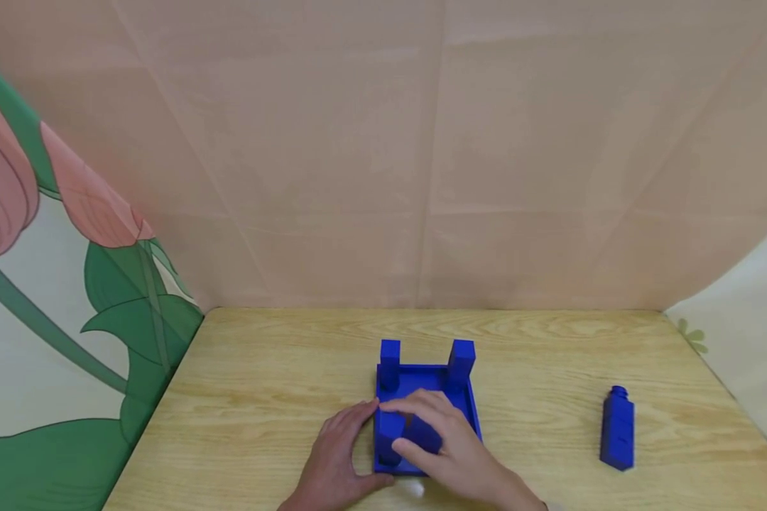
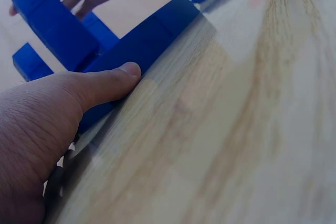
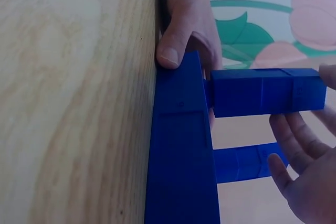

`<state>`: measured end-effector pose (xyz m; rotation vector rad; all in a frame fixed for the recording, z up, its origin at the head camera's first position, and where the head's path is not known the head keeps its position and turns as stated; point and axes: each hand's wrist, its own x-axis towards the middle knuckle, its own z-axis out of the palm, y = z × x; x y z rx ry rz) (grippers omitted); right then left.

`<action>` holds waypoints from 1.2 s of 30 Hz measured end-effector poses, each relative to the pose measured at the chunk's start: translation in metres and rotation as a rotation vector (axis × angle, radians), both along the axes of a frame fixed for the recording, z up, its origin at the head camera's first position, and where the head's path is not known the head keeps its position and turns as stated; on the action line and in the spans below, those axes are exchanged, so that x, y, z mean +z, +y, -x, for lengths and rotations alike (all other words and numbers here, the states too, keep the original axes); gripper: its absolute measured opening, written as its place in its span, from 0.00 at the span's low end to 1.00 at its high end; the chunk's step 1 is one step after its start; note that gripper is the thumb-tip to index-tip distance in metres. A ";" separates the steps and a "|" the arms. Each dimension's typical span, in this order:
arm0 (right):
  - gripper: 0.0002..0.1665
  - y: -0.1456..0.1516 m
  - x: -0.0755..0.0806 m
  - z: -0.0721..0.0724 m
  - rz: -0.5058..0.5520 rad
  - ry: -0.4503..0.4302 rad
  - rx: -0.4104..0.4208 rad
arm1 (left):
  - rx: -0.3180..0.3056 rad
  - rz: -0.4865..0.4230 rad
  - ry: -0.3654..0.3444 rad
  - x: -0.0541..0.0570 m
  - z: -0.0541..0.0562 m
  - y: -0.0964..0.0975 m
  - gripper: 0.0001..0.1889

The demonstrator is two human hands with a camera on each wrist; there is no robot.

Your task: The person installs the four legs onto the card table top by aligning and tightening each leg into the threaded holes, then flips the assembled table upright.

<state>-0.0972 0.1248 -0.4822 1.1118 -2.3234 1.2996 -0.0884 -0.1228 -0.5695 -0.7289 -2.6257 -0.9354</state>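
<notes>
A small blue tabletop [image 1: 476, 419] with a raised rim lies underside up, with blue legs standing at three corners: far left [image 1: 390, 362], far right [image 1: 461, 362] and near left [image 3: 268, 93]. My left hand [image 1: 332, 454] grips its near-left corner, thumb [image 2: 113, 85] along the near side and fingers at the left side. Over the near-left leg my right hand [image 1: 450, 443] curls thumb and fingers about the leg's upper end, as the right wrist view shows. Part of that leg is hidden by this hand in the head view.
A loose blue leg [image 1: 617, 433] with a threaded end lies to the right on the wood-grain table [image 1: 262, 369]. A beige cloth [image 1: 383, 156] hangs along the back edge, and a flower-printed cloth [image 1: 51, 319] hangs at the left.
</notes>
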 end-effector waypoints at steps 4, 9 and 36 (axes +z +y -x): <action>0.27 -0.003 0.000 -0.002 0.016 -0.026 -0.051 | 0.001 -0.002 0.007 0.000 0.000 0.000 0.61; 0.27 -0.011 -0.004 -0.007 0.031 -0.062 -0.178 | 0.008 -0.007 0.014 0.000 0.000 0.000 0.61; 0.27 -0.004 0.000 -0.002 -0.004 -0.013 -0.010 | 0.007 -0.001 -0.028 0.003 -0.001 0.000 0.60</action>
